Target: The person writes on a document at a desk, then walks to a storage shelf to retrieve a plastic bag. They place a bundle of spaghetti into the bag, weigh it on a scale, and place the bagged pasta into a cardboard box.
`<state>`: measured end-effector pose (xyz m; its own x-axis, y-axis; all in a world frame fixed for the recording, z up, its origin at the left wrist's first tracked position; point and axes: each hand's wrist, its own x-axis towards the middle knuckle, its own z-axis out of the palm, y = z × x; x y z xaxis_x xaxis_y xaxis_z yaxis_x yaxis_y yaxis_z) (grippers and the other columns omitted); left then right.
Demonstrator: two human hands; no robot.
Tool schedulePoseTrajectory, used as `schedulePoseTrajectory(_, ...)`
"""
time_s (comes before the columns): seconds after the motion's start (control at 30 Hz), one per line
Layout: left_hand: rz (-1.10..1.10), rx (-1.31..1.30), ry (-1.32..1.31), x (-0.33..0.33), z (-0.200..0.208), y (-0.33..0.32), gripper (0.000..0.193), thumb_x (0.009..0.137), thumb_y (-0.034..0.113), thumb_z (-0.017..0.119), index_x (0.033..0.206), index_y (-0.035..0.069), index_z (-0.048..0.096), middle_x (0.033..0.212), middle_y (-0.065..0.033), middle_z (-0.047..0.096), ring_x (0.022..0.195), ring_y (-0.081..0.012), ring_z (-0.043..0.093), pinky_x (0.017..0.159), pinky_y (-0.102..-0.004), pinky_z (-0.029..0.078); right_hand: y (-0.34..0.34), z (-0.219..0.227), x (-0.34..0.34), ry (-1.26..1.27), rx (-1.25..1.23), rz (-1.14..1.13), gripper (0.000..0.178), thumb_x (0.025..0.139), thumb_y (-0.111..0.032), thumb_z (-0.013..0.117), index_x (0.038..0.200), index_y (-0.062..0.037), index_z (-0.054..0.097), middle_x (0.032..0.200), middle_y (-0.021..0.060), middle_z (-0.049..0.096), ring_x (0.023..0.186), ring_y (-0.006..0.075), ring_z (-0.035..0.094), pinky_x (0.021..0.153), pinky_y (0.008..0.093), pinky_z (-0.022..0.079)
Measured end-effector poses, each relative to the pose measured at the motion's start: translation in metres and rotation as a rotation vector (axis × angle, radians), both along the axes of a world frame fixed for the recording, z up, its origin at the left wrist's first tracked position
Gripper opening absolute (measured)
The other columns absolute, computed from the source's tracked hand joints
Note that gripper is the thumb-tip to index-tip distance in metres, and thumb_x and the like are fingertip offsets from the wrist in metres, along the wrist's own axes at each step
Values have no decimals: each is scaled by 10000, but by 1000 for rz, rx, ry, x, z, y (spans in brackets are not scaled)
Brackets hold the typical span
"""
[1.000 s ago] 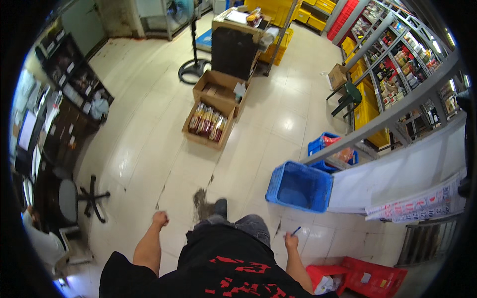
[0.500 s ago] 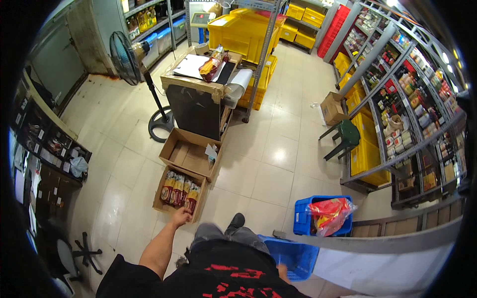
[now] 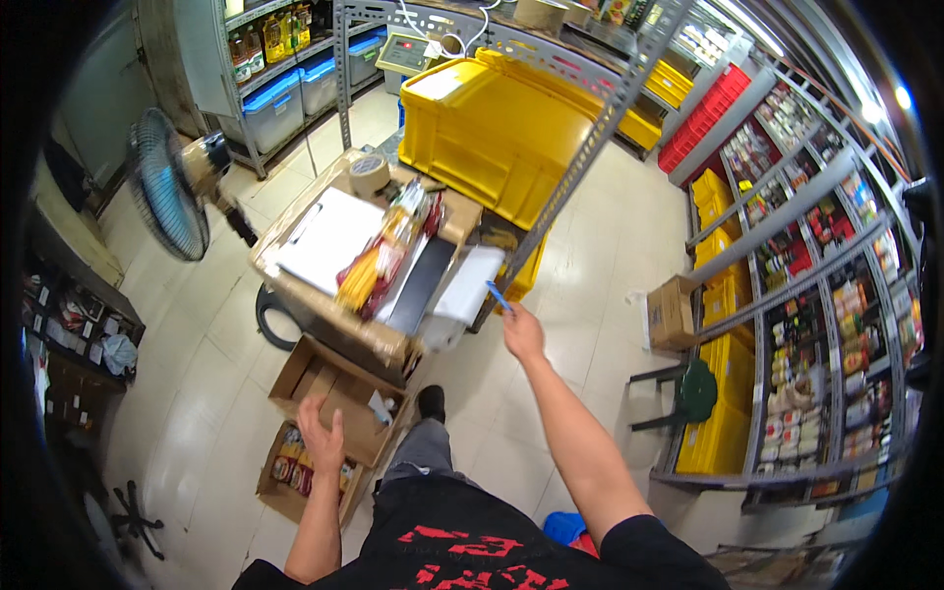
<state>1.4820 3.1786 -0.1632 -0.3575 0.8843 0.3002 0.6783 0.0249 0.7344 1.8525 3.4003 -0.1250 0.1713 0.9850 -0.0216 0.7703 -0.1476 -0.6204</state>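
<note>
My right hand (image 3: 524,332) is closed on a blue pen (image 3: 500,295), held out by the right edge of a taped cardboard-topped stand. Beside the pen's tip hangs a white sheet in clear plastic (image 3: 470,285). My left hand (image 3: 321,435) has its fingers apart and nothing in it, above two cardboard boxes. The nearer box (image 3: 280,503) holds several red-and-yellow packets (image 3: 292,462), partly hidden by that hand. A white paper (image 3: 329,236), a black flat board (image 3: 420,285) and a bundle of red-and-yellow packets (image 3: 382,254) lie on the stand, with a tape roll (image 3: 370,175) behind.
A pedestal fan (image 3: 169,187) stands left of the stand. Large yellow bins (image 3: 501,128) sit behind it, next to a metal rack post (image 3: 590,147). To the right are a green stool (image 3: 694,391), a carton (image 3: 672,313) and shelves full of goods. A blue crate (image 3: 562,526) shows behind me.
I have moved forward to the stand. My left hand has left the packets in the box and opened. My right hand has come up from the lower edge, now with the pen.
</note>
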Motion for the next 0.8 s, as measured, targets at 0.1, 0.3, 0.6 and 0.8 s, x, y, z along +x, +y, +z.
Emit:
schedulePoseTrajectory(0.1, 39, 7, 201, 35, 70, 134, 598, 819, 280, 746, 1334, 63, 534, 1372, -168, 487, 1275, -385, 435, 1100, -514, 312, 109, 10, -40, 0, 82, -26, 308, 961, -244, 487, 1179, -101, 652, 1018, 215, 701, 958, 421, 658, 818, 521, 512)
schedulePoseTrajectory(0.3, -59, -363, 398, 50, 120, 264, 955, 662, 362, 870, 1459, 79, 427, 1443, -188, 458, 1281, -388, 470, 1089, -517, 355, 217, 9, -106, -62, 21, 112, 389, 920, -232, 515, 1242, -28, 592, 1135, 211, 637, 1083, 399, 609, 860, 505, 527)
schedulePoseTrajectory(0.6, 99, -17, 547, 102, 142, 270, 700, 756, 178, 762, 1380, 29, 481, 1346, -193, 545, 1192, -391, 535, 1007, -480, 430, 203, 7, -23, 202, 25, 518, 413, 913, -225, 570, 1285, -44, 561, 1210, 195, 546, 1067, 404, 584, 908, 495, 507)
schedulePoseTrajectory(0.8, -143, 182, 24, 314, 192, 304, 124, 818, 54, 644, 931, 4, 652, 861, -131, 655, 797, -291, 635, 745, -359, 493, 142, -35, 226, 135, -329, 842, 356, 946, -282, 532, 1219, -86, 652, 1078, 193, 635, 1067, 396, 613, 918, 476, 503)
